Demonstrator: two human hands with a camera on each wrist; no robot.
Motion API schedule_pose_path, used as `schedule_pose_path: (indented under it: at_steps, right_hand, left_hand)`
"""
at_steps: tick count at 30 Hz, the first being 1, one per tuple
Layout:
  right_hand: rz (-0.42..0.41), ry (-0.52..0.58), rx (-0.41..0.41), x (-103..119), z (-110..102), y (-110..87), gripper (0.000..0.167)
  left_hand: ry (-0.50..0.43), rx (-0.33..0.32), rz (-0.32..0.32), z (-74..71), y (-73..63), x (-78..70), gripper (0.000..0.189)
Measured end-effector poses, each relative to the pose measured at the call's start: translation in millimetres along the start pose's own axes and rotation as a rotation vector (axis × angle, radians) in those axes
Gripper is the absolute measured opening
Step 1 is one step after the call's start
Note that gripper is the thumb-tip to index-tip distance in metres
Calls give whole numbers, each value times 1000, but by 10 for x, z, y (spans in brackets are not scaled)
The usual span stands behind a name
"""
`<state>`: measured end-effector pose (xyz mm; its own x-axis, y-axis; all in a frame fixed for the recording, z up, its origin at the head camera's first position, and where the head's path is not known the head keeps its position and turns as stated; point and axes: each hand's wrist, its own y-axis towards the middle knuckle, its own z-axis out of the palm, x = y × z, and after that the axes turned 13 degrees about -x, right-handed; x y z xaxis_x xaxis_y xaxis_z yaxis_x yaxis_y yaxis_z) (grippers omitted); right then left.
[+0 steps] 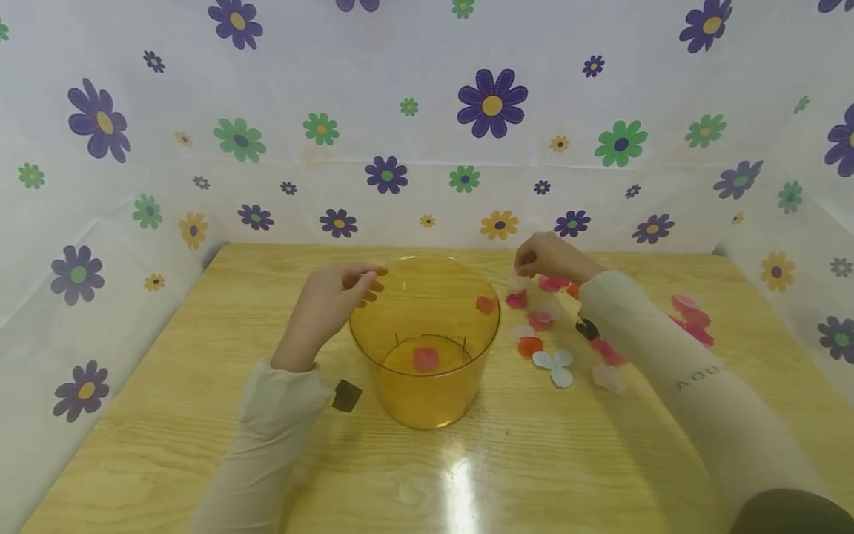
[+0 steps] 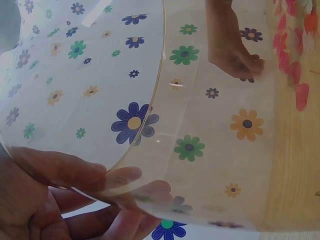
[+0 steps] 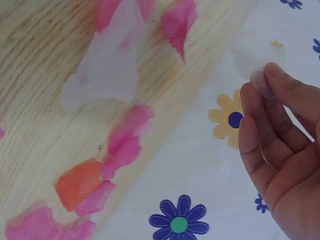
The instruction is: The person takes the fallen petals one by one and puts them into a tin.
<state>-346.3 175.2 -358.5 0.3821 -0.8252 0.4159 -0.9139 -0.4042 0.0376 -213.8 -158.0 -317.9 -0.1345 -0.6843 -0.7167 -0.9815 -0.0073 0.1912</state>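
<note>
A clear amber plastic tub (image 1: 427, 400) stands on the table, with a pink petal (image 1: 425, 360) on its bottom and a red petal (image 1: 485, 305) by its right wall. My left hand (image 1: 327, 308) holds the tub's left rim; in the left wrist view some fingers (image 2: 150, 192) show through the clear wall. Beyond the tub on the right, my right hand (image 1: 554, 256) pinches a pale, see-through petal (image 3: 257, 50) between thumb and fingertips. Under the right forearm lie loose petals, among them an orange one (image 1: 530, 346) and pink ones (image 3: 131, 132).
A white three-lobed petal piece (image 1: 555, 367) and a black piece (image 1: 587, 328) lie right of the tub. More pink petals (image 1: 694, 319) are past the right sleeve. A dark square (image 1: 347, 395) shows by the left cuff. Flower-printed cloth (image 1: 427, 111) stands behind the table.
</note>
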Motion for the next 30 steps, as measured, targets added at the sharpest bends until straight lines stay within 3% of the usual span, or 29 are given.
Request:
schedule_pose_path:
  at_steps: [4, 7, 11, 14, 20, 25, 30]
  right_hand:
    - [-14, 32, -40, 128, -117, -82, 10]
    - [-59, 64, -120, 334, -278, -186, 9]
    - [-184, 97, -266, 704, -509, -352, 8]
    - [-302, 119, -313, 972, -588, -469, 8]
    - [-481, 143, -192, 1322, -453, -612, 6]
    - [-508, 123, -73, 1425, -266, -652, 6]
    - [-519, 78, -22, 1465, -168, -647, 9]
  left_hand:
    - [2, 2, -1, 0, 3, 8, 32]
    - [4, 4, -4, 1, 3, 9, 32]
    - [6, 4, -3, 2, 3, 5, 32]
    - [4, 5, -4, -1, 4, 1, 32]
    - [12, 4, -9, -6, 2, -1, 32]
    - [11, 6, -11, -5, -1, -7, 32]
    - [13, 4, -15, -13, -6, -17, 32]
